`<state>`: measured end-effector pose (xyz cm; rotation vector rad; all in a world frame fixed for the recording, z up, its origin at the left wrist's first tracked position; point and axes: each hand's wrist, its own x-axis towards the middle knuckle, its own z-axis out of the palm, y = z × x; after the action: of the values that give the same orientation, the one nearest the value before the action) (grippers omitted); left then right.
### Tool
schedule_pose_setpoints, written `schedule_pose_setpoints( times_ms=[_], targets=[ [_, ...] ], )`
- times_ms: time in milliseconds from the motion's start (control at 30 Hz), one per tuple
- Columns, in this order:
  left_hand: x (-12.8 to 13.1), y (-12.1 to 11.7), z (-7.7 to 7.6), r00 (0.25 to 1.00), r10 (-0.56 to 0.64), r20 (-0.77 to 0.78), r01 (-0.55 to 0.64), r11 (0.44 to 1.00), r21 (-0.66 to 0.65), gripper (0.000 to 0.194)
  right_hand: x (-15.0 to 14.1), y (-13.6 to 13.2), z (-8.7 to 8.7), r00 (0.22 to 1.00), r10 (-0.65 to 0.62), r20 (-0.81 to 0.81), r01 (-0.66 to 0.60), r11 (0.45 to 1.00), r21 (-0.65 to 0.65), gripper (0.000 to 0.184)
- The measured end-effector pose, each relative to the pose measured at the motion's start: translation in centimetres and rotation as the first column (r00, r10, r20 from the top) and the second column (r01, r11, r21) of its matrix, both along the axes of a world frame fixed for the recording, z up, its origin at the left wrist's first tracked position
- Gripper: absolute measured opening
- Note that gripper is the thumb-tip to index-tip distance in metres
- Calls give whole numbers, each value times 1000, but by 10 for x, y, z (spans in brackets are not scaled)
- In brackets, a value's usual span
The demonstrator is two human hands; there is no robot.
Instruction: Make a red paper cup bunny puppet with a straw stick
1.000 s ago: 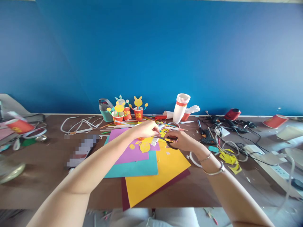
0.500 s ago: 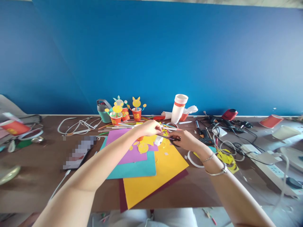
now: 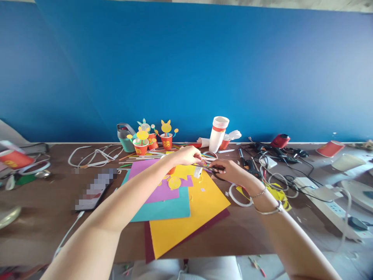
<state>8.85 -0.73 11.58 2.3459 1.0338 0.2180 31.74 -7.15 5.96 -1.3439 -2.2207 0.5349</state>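
In my right hand (image 3: 230,171) is a pair of scissors (image 3: 215,169), its blades pointing left toward my other hand. My left hand (image 3: 190,155) is closed in a pinch by the blade tips; what the fingers hold is too small to make out. Below the hands lie stacked sheets: purple paper (image 3: 142,182), teal paper (image 3: 163,210) and yellow paper (image 3: 201,210). A round yellow face cutout (image 3: 174,183) rests on the purple sheet. Close under the scissors is a small white roll-like object (image 3: 197,172).
Paper cups with animal figures (image 3: 140,147) stand at the back left, before a teal bottle (image 3: 126,140). A stack of cups (image 3: 219,134) rises behind my hands. Glue gun (image 3: 252,169), cables and a power strip (image 3: 335,212) crowd the right; a phone (image 3: 94,190) lies left.
My left hand has shifted slightly right, closer to the scissors. The right hand still holds them, and the scissors' angle has changed a little. The whole view has drifted slightly.
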Motion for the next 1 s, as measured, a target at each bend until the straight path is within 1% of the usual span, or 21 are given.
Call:
schedule_pose_setpoints(
  times_ms=[67, 133, 200, 267, 433, 667, 833, 1000],
  targets=[
    [1, -1, 1, 1000, -31, -6, 31, 999, 14, 17, 1, -1, 5, 1000, 21, 7, -20, 999, -30, 33],
    [3, -2, 2, 999, -43, -23, 44, 998, 52, 16, 2, -4, 12, 998, 29, 57, -27, 999, -44, 34],
    [4, -4, 4, 998, -25, -50, 30, 994, 101, 15, 2, -6, 19, 990, 1, 138, 5, 999, -42, 34],
    [4, -5, 7, 997, 1, -71, 8, 991, 133, 15, 2, -8, 23, 982, -22, 185, 28, 999, -28, 33],
    [4, -8, 12, 995, 16, -102, -2, 991, 132, 15, 5, -9, 25, 988, 8, 152, -9, 1000, 9, 34],
    [3, -11, 16, 997, 11, -77, -3, 994, 106, 17, 5, -9, 32, 992, 2, 125, 12, 994, -108, 35],
    [4, -10, 18, 997, 0, -78, 7, 996, 90, 18, 10, -7, 34, 993, 56, 108, -42, 991, -128, 32],
    [6, -6, 16, 999, -7, -49, 10, 999, 53, 17, 15, -5, 33, 995, 58, 78, -43, 983, -180, 28]
  ],
)
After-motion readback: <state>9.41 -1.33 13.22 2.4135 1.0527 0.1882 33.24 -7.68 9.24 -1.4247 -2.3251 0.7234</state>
